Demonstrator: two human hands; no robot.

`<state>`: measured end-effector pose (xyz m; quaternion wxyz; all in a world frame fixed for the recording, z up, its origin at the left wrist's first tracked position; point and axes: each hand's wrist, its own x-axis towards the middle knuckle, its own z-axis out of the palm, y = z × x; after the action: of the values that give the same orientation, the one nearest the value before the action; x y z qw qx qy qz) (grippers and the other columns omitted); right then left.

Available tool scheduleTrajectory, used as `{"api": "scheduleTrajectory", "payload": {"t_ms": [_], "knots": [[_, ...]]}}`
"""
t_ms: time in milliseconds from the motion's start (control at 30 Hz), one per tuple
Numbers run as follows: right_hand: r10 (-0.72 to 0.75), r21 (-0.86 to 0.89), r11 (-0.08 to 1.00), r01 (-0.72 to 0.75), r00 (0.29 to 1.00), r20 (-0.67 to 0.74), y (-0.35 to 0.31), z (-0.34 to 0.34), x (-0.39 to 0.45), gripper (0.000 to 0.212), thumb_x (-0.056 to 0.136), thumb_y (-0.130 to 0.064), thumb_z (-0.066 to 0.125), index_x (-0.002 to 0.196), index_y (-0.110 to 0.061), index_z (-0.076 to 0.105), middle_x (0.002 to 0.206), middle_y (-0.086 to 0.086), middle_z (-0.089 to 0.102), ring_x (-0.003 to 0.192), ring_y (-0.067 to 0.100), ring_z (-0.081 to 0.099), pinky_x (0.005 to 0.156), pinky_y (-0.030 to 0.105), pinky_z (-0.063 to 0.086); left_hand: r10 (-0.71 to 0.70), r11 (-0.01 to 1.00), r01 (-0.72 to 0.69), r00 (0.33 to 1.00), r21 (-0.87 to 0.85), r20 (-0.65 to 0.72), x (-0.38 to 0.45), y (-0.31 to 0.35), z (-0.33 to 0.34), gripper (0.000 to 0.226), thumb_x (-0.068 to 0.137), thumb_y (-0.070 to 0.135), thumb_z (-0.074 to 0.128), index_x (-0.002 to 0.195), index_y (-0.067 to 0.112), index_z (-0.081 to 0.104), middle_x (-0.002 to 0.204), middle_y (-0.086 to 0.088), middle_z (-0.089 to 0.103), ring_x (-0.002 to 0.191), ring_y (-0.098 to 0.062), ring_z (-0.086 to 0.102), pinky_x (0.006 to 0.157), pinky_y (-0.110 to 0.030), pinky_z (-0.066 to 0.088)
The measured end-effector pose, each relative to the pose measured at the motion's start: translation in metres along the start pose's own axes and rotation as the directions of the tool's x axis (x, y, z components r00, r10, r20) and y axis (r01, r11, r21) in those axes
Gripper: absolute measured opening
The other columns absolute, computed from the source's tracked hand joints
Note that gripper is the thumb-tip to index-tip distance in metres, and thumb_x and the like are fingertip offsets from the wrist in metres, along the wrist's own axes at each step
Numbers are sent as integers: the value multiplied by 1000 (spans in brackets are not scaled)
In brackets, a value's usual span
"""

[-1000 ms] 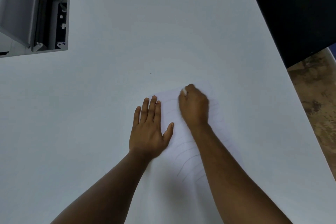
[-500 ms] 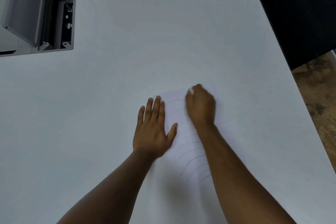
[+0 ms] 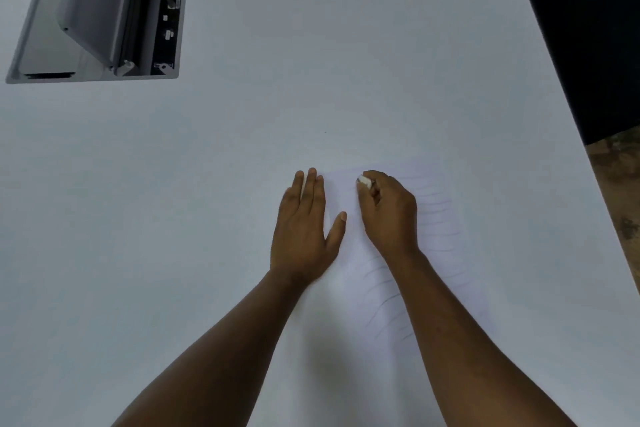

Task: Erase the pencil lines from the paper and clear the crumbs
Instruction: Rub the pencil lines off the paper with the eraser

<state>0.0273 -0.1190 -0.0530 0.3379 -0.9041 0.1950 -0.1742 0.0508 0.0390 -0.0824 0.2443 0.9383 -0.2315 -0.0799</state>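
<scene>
Down at the bottom of the frame I've got two bare forearms running up from the lower edge, converging toward the middle. Moving up along them, the paper (image 3: 436, 236) lies flat on the white table (image 3: 173, 218), right of centre, its pale sheet barely distinct from the tabletop. Faint pencil lines (image 3: 384, 302) curve across its lower part between the forearms, and more faint strokes show on the right side of the sheet beyond the right wrist.

Left hand (image 3: 304, 229) now: flat, palm down, fingers together and pointing up the frame, thumb angled out to the right. It's pressing on the left edge of the paper, nothing gripped. Right hand (image 3: 388, 215) just beside it, curled into a loose fist over the upper part of the sheet, fingertips pinching a small white eraser (image 3: 364, 181) that pokes out at the top left of the knuckles, down at the paper's surface. I can't make out any crumbs on the sheet.

Further up, bare tabletop. At the upper left of the frame, a grey recessed box (image 3: 100, 10) with its lid open is set into the table. At the upper right, a dark panel (image 3: 588, 28) past the table edge, with mottled brown floor (image 3: 620, 191) below it.
</scene>
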Motion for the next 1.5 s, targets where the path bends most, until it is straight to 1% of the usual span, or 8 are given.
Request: {"api": "scheduleTrajectory", "payload": {"t_ms": [167,500,700,867,1067,1300,1400,1500], "knots": [[-20,5,1000,20,997,68,-8,3,5,18,98,-23,60,105,-11,71,84,-2,70,75,9,62,71,21,50,153,970,-175,979,170,137,5,-18,-9,93,98,78,22,163,18,-8,173,1,-8,158,-17,-17,130,-47,-2],[-105,-82,989,120,980,171,-16,19,2,18,99,-24,56,97,-13,69,81,-2,69,71,12,61,66,27,51,136,945,-167,983,281,126,4,-13,-4,104,91,86,13,166,14,12,174,-2,2,160,-23,-8,129,-50,1],[94,-153,984,-91,996,8,-7,8,24,21,96,-18,56,80,-6,63,67,3,62,59,19,56,56,25,36,101,950,-144,982,278,162,5,-10,-6,103,92,87,17,164,17,-3,173,0,-8,159,-23,-17,129,-51,-3],[-7,-78,997,19,989,145,-31,25,2,22,98,-25,56,84,-9,64,68,0,62,60,15,56,58,27,45,146,943,-181,979,278,142,4,-13,-5,105,90,86,18,165,12,10,174,-5,1,160,-26,-9,129,-53,3],[105,-133,985,-112,993,-57,2,3,23,19,95,-16,57,82,-4,63,66,6,62,58,22,58,55,28,44,89,950,-137,980,281,178,5,-8,-7,104,91,87,15,165,16,-5,173,0,-13,157,-21,-22,128,-49,-9],[13,-97,995,-7,998,62,-23,22,1,20,96,-22,57,83,-8,63,68,2,62,60,17,57,56,29,46,140,944,-173,981,280,133,4,-11,-5,104,91,86,12,165,13,8,174,-5,1,160,-26,-7,129,-52,2],[117,-167,978,-125,991,-58,-5,11,11,20,95,-19,56,82,-6,62,67,6,62,59,20,55,55,27,41,104,951,-145,982,275,158,5,-9,-6,104,92,86,16,165,15,0,174,-2,-7,159,-23,-16,129,-49,-5],[190,-112,974,-199,978,-89,6,-2,18,17,94,-16,59,82,-5,62,65,0,59,57,13,51,52,23,41,86,950,-133,981,283,172,5,-10,-7,104,92,87,18,165,16,-6,173,1,-15,157,-20,-23,129,-48,-9]]}}
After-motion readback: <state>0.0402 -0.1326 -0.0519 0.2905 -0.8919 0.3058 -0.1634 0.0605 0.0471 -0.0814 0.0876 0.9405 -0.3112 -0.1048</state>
